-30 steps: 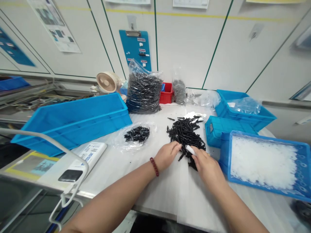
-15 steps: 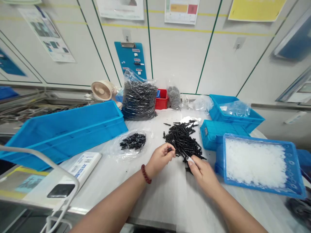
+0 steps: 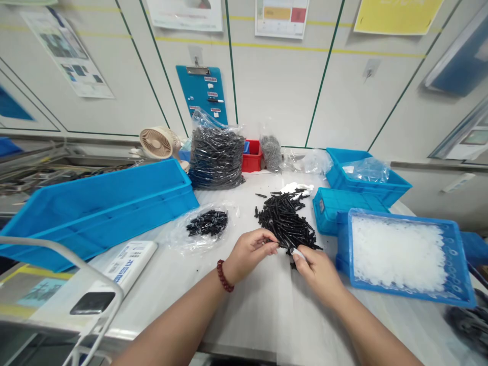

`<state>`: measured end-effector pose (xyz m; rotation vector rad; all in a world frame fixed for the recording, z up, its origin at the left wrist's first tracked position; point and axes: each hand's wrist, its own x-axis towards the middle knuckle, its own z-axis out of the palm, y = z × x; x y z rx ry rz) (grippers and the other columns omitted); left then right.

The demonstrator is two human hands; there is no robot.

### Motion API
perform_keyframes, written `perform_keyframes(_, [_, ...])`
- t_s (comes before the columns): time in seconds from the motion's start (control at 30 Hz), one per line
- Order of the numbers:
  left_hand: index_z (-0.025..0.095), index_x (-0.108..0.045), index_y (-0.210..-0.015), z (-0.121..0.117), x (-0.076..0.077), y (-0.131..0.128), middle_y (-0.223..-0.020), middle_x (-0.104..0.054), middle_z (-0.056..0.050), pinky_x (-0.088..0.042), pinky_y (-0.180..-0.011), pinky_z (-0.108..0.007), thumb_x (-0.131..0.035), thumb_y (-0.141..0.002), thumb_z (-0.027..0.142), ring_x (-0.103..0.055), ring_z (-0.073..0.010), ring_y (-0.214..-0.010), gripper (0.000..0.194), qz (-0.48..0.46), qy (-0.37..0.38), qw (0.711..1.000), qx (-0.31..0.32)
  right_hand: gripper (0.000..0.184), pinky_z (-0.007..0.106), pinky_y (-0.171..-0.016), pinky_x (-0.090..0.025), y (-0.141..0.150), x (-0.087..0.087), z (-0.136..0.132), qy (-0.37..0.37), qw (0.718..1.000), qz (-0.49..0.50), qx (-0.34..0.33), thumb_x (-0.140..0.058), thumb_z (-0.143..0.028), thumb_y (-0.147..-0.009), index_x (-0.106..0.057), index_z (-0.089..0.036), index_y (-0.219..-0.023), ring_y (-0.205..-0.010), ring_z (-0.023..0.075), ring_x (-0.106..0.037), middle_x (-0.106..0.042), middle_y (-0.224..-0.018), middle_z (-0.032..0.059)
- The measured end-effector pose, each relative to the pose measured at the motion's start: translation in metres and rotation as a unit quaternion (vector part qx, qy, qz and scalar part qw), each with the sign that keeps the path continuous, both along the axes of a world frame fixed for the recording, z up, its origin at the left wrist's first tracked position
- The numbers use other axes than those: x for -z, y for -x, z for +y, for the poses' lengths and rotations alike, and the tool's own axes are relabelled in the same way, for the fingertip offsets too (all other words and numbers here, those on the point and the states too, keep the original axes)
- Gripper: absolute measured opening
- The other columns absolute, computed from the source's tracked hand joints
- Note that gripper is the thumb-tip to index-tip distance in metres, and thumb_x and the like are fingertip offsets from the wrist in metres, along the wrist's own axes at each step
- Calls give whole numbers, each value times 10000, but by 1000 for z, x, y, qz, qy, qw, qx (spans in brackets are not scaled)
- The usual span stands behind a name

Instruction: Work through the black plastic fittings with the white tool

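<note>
A heap of slim black plastic parts (image 3: 287, 218) lies at the middle of the table. At its near left edge is my left hand (image 3: 249, 254), with a beaded bracelet on the wrist; thumb and fingers are pinched together, and what is between them is too small to make out. My right hand (image 3: 320, 272) is closed at the heap's near edge, gripping a short white cylindrical piece (image 3: 297, 254) with a dark end. The fingertips of the two hands are close together but apart. More black parts with pale bands (image 3: 208, 222) rest on a clear plastic bag to the left.
A blue bin of small translucent white pieces (image 3: 398, 254) stands at the right, beside a closed teal box (image 3: 351, 203). A long blue bin (image 3: 102, 198) and a white device (image 3: 133, 262) are on the left. Behind stand a large bag of dark parts (image 3: 217, 157) and a fan (image 3: 156, 143).
My left hand has moved slightly right and down, closer to my right hand, with its fingers reaching out further. The right hand stays nearly in place. The view has shifted a little.
</note>
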<state>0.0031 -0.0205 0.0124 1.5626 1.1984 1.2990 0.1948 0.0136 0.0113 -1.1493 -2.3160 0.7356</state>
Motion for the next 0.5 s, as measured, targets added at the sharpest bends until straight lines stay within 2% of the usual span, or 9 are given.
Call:
perform_keyframes(0.17, [154, -642, -803, 1, 5, 2, -793, -657, -48, -467, -646, -218, -549, -845, 305, -597, -129, -712, 183, 171, -109, 979, 14, 251, 252, -508, -200, 2, -3, -2, -39, 995, -85, 17, -391, -304, -810, -398, -186, -589, -537, 127, -412, -473, -554, -17])
perform_keyframes(0.3, [154, -638, -844, 2, 9, 3, -804, -667, -51, -469, -678, -222, -511, -875, 286, -610, -131, -729, 186, 230, -171, 957, 36, 209, 255, -508, -178, 3, -4, -4, -80, 985, -149, 26, -449, -258, -805, -455, -185, -609, -568, 136, -463, -516, -579, -8])
perform_keyframes(0.4, [152, -638, -850, 3, 11, 3, -794, -669, -50, -468, -663, -216, -510, -876, 289, -610, -127, -710, 189, 243, -173, 954, 38, 191, 256, -507, -166, 3, -3, -6, -100, 979, -177, 23, -481, -243, -817, -489, -188, -635, -579, 138, -491, -537, -587, -9])
perform_keyframes(0.5, [156, -645, -833, 3, 12, 2, -775, -670, -43, -468, -637, -201, -541, -856, 318, -608, -119, -678, 194, 229, -128, 963, 52, 177, 259, -507, -157, 4, -2, -8, -112, 974, -195, 19, -511, -243, -813, -510, -192, -644, -570, 137, -507, -558, -590, -11])
